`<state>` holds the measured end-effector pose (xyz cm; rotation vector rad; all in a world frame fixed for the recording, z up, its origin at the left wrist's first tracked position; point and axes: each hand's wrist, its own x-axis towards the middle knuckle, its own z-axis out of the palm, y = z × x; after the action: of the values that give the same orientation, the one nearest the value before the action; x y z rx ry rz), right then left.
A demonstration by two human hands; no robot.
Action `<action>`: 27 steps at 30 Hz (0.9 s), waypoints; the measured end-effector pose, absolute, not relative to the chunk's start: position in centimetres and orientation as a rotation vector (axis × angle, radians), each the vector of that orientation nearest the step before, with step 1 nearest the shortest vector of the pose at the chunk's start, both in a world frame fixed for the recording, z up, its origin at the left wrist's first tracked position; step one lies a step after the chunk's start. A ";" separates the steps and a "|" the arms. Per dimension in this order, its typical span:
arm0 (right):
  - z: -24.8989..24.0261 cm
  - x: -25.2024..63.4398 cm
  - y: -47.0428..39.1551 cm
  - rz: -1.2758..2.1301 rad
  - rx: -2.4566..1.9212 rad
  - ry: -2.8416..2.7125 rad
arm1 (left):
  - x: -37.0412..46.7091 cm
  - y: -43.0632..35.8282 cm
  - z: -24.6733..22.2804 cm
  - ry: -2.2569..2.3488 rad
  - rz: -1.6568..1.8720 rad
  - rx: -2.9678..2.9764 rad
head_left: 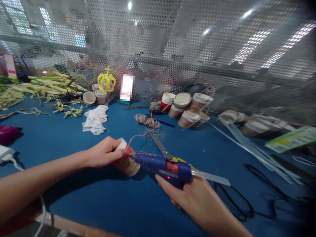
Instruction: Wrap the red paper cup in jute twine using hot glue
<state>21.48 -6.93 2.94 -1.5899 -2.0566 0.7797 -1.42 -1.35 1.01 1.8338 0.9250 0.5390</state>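
At a blue worktable, the left hand clamps around a twine-wrapped paper cup lying on its side near the centre, while the right hand grips a blue glue gun, nozzle touching the cup. Scissors lie just beyond; more cups sit farther back.

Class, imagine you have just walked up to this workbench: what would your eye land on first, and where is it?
Front and centre, the right hand grips a blue glue gun, its nozzle at a twine-wrapped cup that the left hand holds on the blue table. At the back left, a yellow crown stands above paper cups.
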 end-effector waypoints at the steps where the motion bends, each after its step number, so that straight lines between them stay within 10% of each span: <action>1: 2.9 21.4 -7.0 0.749 -1.562 -2.082 | -1.4 -1.3 1.0 0.919 0.540 1.809; 27: 2.7 21.2 -6.8 0.641 -1.518 -2.099 | -1.2 -1.4 0.9 0.957 0.560 1.727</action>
<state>21.20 -6.84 2.71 -1.5175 -2.0994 0.6405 -1.20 -1.37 0.88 1.7272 0.9572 0.5595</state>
